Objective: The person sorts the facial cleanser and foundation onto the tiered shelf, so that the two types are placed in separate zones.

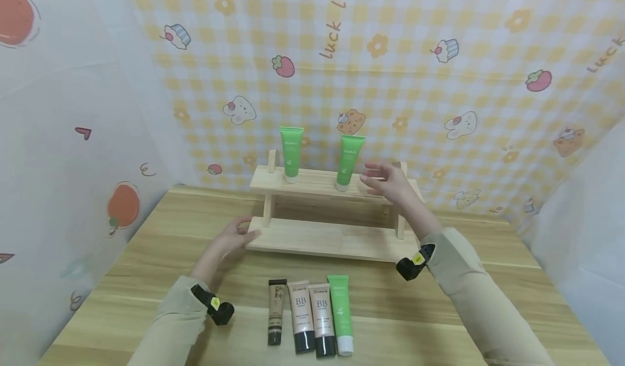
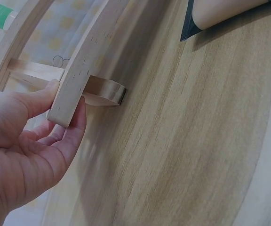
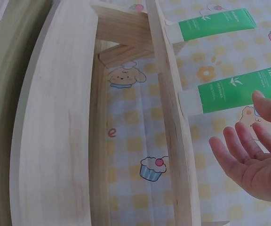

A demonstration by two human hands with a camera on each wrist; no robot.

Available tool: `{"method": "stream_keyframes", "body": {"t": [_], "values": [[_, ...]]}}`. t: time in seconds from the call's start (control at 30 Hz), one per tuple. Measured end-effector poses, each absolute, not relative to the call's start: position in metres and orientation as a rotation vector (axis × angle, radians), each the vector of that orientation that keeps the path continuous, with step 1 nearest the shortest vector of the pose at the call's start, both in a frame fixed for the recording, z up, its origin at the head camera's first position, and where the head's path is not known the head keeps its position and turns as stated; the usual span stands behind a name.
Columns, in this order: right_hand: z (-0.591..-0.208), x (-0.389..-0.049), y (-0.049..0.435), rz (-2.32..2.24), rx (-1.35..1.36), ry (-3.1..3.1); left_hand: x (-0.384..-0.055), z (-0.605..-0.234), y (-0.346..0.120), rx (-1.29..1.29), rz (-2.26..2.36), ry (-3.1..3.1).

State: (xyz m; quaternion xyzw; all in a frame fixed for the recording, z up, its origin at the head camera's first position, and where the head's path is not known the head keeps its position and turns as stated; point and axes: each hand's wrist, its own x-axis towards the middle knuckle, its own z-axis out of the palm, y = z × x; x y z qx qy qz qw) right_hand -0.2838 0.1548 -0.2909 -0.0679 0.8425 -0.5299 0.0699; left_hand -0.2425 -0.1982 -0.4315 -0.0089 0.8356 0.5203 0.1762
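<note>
In the head view, you have two green tubes standing on their caps on the upper shelf [image 1: 317, 180] of the wooden stand [image 1: 267, 209]: the left green tube [image 1: 291, 154] near the shelf's left end, the right green tube [image 1: 349, 162] right of its middle. Your right hand [image 1: 390, 186] is just beside the latter, fingers parted, gripping nothing. On the table [image 1: 122, 279], before the stand's front edge, lie a brown tube [image 1: 275, 309], two BB tubes [image 1: 301, 312] and a third green tube [image 1: 340, 312]. All are capped, their contents hidden. You seem to be setting tubes upright; the next move likely calls for easing your right hand clear without knocking one, then lifting another from the row.

In the left wrist view, your left hand [image 2: 25, 146] pinches the lower shelf [image 2: 76, 77] at its left end.

In the right wrist view, your thumb overlaps the nearer green tube; whether it touches, you can't tell from here.
</note>
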Motion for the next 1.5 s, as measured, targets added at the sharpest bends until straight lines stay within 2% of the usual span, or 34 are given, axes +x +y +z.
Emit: {"method": "stream_keyframes", "body": {"t": [0.43,1.5], "values": [[-0.320,-0.264,0.163,-1.480,-0.228,2.461,-0.241,-0.439,-0.192,-0.048,1.481,2.347],[-0.383,-0.208,0.159,-1.204,-0.374,2.164,-0.240,-0.426,-0.195,-0.027,1.517,2.339]]}}
